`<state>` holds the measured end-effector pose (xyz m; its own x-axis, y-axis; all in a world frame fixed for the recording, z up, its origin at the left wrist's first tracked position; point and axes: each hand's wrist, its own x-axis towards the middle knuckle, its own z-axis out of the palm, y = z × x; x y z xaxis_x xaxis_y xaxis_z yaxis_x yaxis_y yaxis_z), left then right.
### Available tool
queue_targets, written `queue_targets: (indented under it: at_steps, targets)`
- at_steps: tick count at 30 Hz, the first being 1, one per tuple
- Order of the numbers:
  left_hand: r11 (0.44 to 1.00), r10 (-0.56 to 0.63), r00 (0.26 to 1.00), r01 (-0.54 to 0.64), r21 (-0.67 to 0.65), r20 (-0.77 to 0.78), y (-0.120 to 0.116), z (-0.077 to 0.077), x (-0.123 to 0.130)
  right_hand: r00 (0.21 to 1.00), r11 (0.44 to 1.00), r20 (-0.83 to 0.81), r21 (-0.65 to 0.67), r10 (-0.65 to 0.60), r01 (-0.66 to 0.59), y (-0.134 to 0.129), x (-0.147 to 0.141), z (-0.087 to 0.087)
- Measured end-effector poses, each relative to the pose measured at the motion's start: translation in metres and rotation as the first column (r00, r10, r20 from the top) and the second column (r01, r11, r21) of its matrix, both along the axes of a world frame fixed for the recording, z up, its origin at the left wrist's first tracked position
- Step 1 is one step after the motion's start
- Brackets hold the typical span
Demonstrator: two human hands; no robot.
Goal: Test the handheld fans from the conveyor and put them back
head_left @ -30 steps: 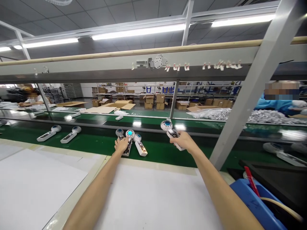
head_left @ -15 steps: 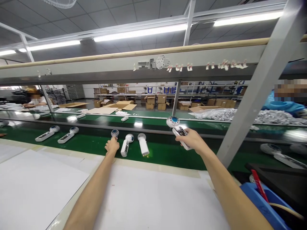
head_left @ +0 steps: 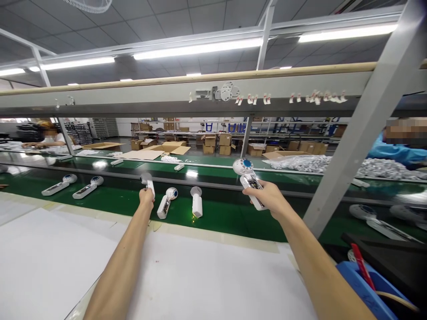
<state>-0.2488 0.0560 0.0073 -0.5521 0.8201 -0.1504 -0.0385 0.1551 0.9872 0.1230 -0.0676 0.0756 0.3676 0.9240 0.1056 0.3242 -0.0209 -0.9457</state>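
Observation:
My right hand point(head_left: 267, 196) is shut around the handle of a white handheld device point(head_left: 251, 189) with a round blue-centred head point(head_left: 243, 166), lifted above the green conveyor belt point(head_left: 227, 218). My left hand point(head_left: 147, 198) grips the handle of a second white device point(head_left: 150, 186), whose head is turned away and partly hidden. Just right of that hand lie two more white devices point(head_left: 166, 203) point(head_left: 196, 202), both apart from my fingers. Another pair point(head_left: 89, 187) point(head_left: 59, 184) lies further left on the belt.
White sheets point(head_left: 50, 262) cover the bench in front of the belt. A blue bin point(head_left: 370, 284) with a red-handled tool sits at the lower right beside a grey steel upright point(head_left: 363, 133). Beyond are co-workers, a pile of silver parts point(head_left: 333, 164), and cardboard boxes point(head_left: 216, 144).
My left hand has moved left and taken up a device by its handle. My right hand has stood its device more upright. The head-mounted view has tilted slightly.

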Motion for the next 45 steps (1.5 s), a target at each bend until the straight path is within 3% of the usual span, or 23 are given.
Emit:
queue_targets:
  at_steps: [3,7,9,12,16,19,21,25,31,35,39,45]
  targets:
    - [0.962,-0.154,0.967,0.100,0.255,0.204,-0.013,0.038,0.016,0.990,0.997,-0.124,0.042,0.070,-0.065,-0.006,-0.008,0.008]
    - [0.809,-0.462,0.836,0.262,0.526,0.295,-0.051,0.084,0.041,0.894,0.968,-0.375,0.135,0.247,-0.211,-0.018,-0.022,0.019]
    - [0.754,-0.544,0.784,0.302,0.584,0.297,-0.075,0.098,0.057,0.832,0.942,-0.444,0.208,0.332,-0.265,-0.027,-0.028,0.024]
    - [0.657,-0.663,0.714,0.411,0.632,0.225,-0.113,0.109,0.082,0.836,0.908,-0.370,0.265,0.406,-0.324,-0.042,-0.034,0.031]
    - [0.467,-0.815,0.577,0.596,0.653,0.056,-0.151,0.115,0.108,0.775,0.842,-0.351,0.343,0.526,-0.417,-0.061,-0.037,0.041]
    - [0.397,-0.873,0.485,0.654,0.644,0.045,-0.165,0.117,0.117,0.724,0.821,-0.398,0.362,0.564,-0.441,-0.069,-0.039,0.047]
    - [0.380,-0.893,0.447,0.678,0.629,0.057,-0.169,0.117,0.121,0.746,0.832,-0.381,0.348,0.546,-0.431,-0.073,-0.040,0.050]
    - [0.365,-0.888,0.460,0.680,0.636,0.018,-0.172,0.115,0.127,0.802,0.835,-0.295,0.377,0.519,-0.401,-0.075,-0.043,0.051]
    - [0.262,-0.891,0.443,0.676,0.688,-0.096,-0.170,0.109,0.131,0.838,0.811,-0.212,0.451,0.503,-0.373,-0.077,-0.047,0.050]
    - [0.226,-0.904,0.413,0.682,0.696,-0.112,-0.167,0.106,0.131,0.848,0.812,-0.193,0.451,0.494,-0.370,-0.078,-0.048,0.049]
    - [0.214,-0.904,0.411,0.677,0.705,-0.120,-0.166,0.106,0.132,0.826,0.794,-0.193,0.457,0.529,-0.401,-0.078,-0.050,0.047]
    - [0.251,-0.894,0.436,0.679,0.690,-0.104,-0.167,0.107,0.132,0.797,0.780,-0.219,0.460,0.562,-0.424,-0.080,-0.053,0.047]
